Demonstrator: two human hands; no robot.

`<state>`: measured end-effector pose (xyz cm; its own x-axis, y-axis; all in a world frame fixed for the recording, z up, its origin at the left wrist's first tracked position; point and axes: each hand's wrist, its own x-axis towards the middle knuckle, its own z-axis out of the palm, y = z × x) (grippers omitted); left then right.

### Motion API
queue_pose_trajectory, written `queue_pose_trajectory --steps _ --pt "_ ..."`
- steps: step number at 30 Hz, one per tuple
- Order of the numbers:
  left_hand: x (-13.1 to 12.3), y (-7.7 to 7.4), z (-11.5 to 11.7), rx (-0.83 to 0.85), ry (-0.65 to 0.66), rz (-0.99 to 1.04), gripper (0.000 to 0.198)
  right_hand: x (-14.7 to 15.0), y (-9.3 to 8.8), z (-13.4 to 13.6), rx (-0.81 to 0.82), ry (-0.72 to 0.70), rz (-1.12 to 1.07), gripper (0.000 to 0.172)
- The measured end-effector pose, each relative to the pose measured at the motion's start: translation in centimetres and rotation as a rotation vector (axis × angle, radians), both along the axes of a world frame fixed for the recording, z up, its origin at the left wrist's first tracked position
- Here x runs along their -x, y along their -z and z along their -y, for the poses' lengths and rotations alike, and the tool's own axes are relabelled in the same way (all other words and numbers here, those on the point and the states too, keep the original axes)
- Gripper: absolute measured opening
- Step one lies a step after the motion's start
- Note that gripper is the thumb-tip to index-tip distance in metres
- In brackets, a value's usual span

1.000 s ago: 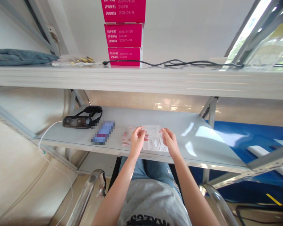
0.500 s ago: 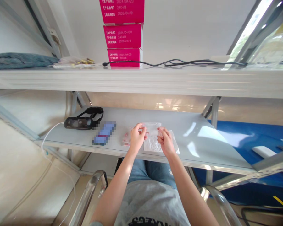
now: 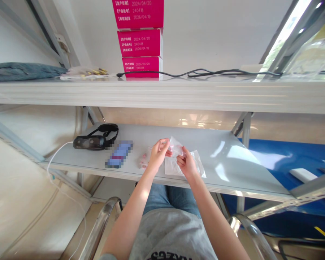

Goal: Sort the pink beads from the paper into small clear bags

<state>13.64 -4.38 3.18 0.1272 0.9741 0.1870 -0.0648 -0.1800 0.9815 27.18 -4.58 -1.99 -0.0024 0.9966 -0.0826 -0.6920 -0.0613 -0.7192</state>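
A small clear plastic bag (image 3: 175,142) is stretched between my two hands, just above the grey shelf. My left hand (image 3: 159,154) pinches its left side, and something small and reddish shows near those fingertips. My right hand (image 3: 187,161) grips the bag's right edge between thumb and finger, the other fingers curled in. Beneath my hands lie several flat clear bags (image 3: 176,169), partly covered by my right hand. Left of my left hand, a clear bag with small red-and-white pieces (image 3: 144,159) rests on the shelf, partly hidden by that hand.
A black headset (image 3: 93,141) with a white cable and a blurred-out phone (image 3: 119,154) lie to the left on the lower shelf (image 3: 233,162). Pink boxes (image 3: 141,43) are stacked on the upper shelf, near a black cable (image 3: 213,73). Metal chair armrests (image 3: 104,220) flank me.
The bag between my hands has tilted and narrowed, one corner now pointing up. My right hand has moved slightly left, closer to my left hand.
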Motion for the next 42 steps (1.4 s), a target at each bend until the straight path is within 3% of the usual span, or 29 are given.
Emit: queue_pose_trajectory --steps 4,8,11,14,19,23,26,30,42 --pt "-0.2 0.8 0.9 -0.046 -0.046 0.125 0.038 0.9 0.7 -0.5 0.026 -0.03 -0.218 0.021" --pt "-0.1 1.2 1.9 -0.254 -0.207 -0.121 0.03 1.3 1.0 -0.6 0.029 -0.047 -0.274 0.02" --pt "0.0 0.8 2.4 -0.445 -0.228 -0.32 0.027 1.3 1.1 -0.7 0.036 -0.033 -0.284 0.021" --pt "-0.1 0.5 2.5 -0.519 -0.223 -0.427 0.027 1.1 1.2 -0.8 0.045 -0.022 -0.299 0.023" --pt "-0.4 0.0 2.5 -0.449 -0.307 -0.526 0.031 1.0 1.5 -1.0 0.037 -0.021 -0.263 0.027" --pt "-0.6 -1.0 2.1 -0.391 -0.263 -0.667 0.034 1.0 1.5 -1.0 0.045 -0.02 -0.236 0.031" --pt "-0.6 -1.4 1.5 -0.361 -0.182 -0.705 0.025 0.8 1.2 -0.9 0.072 -0.015 -0.241 0.033" --pt "-0.5 -1.0 0.7 -0.298 -0.114 -0.607 0.023 -0.1 0.7 -0.9 0.131 -0.026 -0.205 0.037" --pt "-0.7 0.8 0.7 -0.264 -0.137 -0.374 0.023 -2.7 -0.1 -2.3 0.168 0.019 0.004 0.039"
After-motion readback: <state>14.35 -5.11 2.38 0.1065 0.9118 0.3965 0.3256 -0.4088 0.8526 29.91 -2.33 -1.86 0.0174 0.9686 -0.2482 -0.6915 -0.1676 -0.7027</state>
